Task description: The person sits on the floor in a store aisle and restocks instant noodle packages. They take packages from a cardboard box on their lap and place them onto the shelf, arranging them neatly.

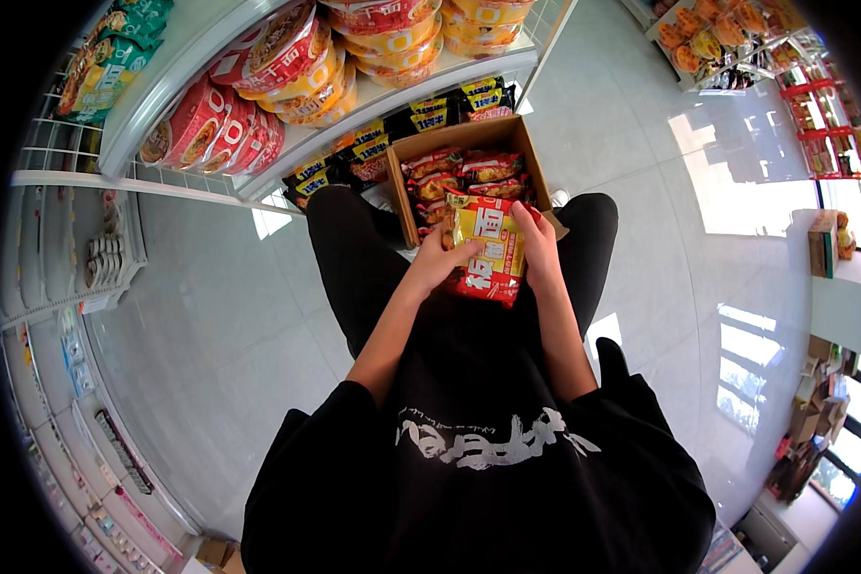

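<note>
Both hands hold one red and yellow plastic packet of instant noodles over the lap, its printed face up. My left hand grips its left edge, with the thumb lying across the front. My right hand grips the upper right edge, thumb near the top corner. Just beyond the packet an open cardboard box stands between the knees, holding several red noodle packets in rows. The packet in my hands overlaps the box's near edge and hides part of its contents.
A white metal shelf ahead carries stacked red and yellow instant noodle bowls. Black and yellow packets line the level below, behind the box. Green packets are at upper left. More shelving stands at left, and a snack rack at far right.
</note>
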